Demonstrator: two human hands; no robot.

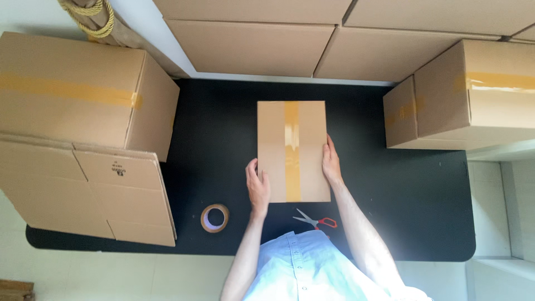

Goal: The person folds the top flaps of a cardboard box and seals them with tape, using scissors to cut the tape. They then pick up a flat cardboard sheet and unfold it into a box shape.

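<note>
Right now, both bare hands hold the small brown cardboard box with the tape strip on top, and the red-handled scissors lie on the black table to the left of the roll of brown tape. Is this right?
Not quite. In the head view the red-handled scissors lie to the right of the roll of brown tape, not the left. The rest stands: the left hand and right hand hold the small brown cardboard box on the black table.

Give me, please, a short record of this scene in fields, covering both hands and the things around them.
surface: black table
left hand: on left edge of small taped cardboard box
right hand: on the box's right edge
near hands: roll of packing tape, red-handled scissors
left side: large taped box, flattened boxes
right side: two taped boxes
</note>
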